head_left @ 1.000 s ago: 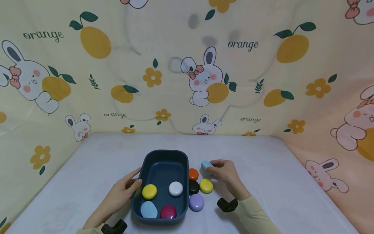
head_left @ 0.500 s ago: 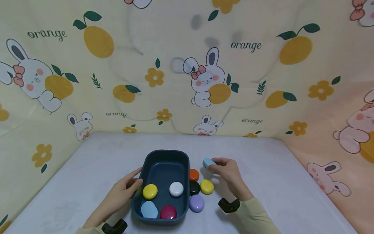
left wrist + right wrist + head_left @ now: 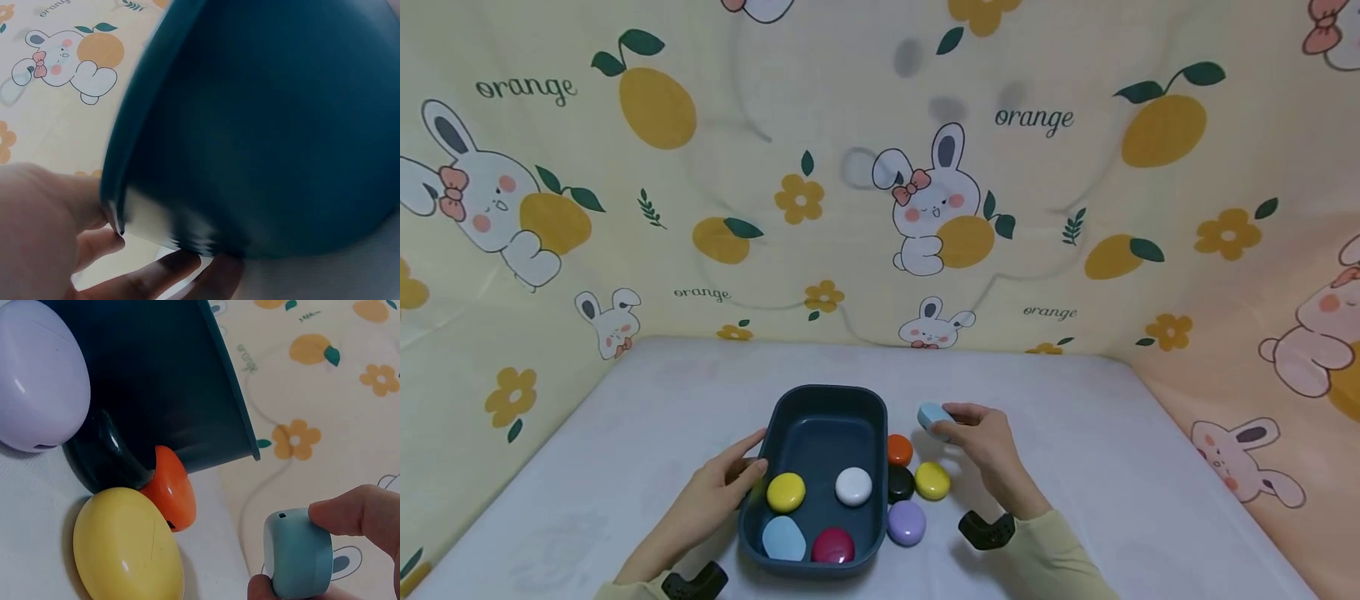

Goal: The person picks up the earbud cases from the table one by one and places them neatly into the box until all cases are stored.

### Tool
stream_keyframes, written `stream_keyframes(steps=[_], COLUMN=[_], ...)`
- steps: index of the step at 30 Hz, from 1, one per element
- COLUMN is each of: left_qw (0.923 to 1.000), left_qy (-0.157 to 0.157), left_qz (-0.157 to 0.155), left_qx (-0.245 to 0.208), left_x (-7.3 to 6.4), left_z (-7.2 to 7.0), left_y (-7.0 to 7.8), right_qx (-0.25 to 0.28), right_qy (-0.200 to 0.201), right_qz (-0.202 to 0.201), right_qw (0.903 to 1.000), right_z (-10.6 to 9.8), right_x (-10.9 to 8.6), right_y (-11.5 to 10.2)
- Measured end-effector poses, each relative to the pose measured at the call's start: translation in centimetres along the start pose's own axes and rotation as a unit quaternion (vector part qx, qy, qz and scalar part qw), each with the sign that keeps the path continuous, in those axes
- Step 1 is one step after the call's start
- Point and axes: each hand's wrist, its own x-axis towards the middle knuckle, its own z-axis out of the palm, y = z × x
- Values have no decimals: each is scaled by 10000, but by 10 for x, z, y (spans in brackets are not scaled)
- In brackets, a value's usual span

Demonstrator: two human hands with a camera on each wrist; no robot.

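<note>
My right hand pinches a light blue rounded piece between thumb and fingers, raised over the white table to the right of a dark blue bin. A small dark slot shows in the piece's edge in the right wrist view. My left hand grips the bin's left wall, thumb at the rim and fingers against the outside. Inside the bin lie a yellow piece, a white piece, another light blue piece and a dark red piece.
Along the bin's right side sit an orange piece, a black piece, a second yellow piece and a purple piece, close together. A patterned cloth with rabbits and oranges stands behind the table.
My right hand has tilted and lifted the light blue piece a little from the table. The left hand and bin have stayed put; the head view has shifted slightly.
</note>
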Motion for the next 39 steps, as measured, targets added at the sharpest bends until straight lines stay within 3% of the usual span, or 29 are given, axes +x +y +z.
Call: stream_keyframes(steps=[24,39], left_qw=[10000,9999], left_qy=[0,-40], left_qz=[33,100], left_qx=[46,105], left_x=[-1,-1], left_z=[0,-1], left_y=[2,2], right_qx=[440,790], right_qy=[-83,-593], right_qz=[-266,-628], right_qw=[9986,9931], right_z=[10,30], right_x=[-15,-43], right_y=[-22,-41])
